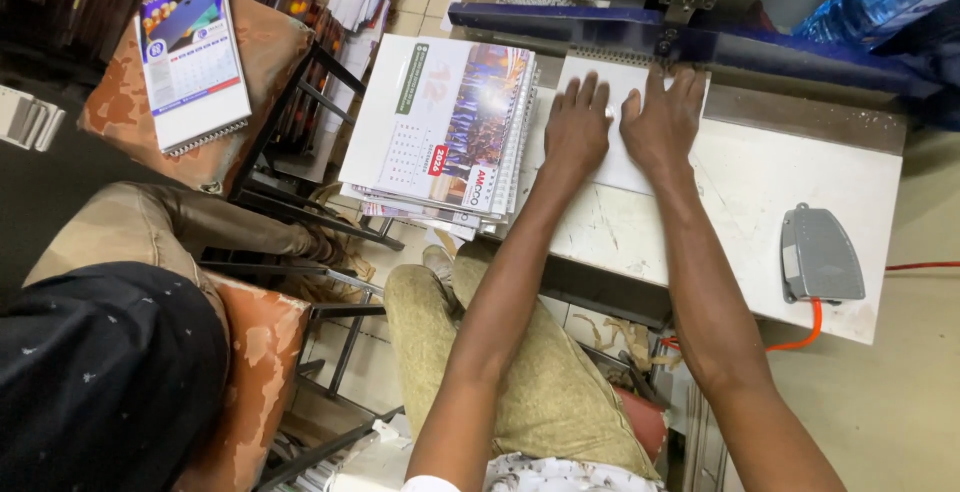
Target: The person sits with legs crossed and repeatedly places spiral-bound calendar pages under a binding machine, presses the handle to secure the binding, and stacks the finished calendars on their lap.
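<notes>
My left hand (577, 128) and my right hand (661, 120) lie flat, side by side, on a stack of white sheets (625, 167) pushed under the blue bar of a binding machine (690, 44). The fingers of both hands are spread and point toward the bar, pressing the paper onto the white worktable (800, 177). Neither hand grips anything. To the left of my left hand lies a pile of wire-bound calendars (440, 132), the top one showing a photo and a date grid.
A grey foot pedal (820, 252) with an orange cable rests on the table's right part. Another bound calendar (192, 57) lies on a worn orange stool at the far left. Metal chair frames (330, 282) and paper scraps crowd the floor. A dark-clothed person (100, 372) sits at the lower left.
</notes>
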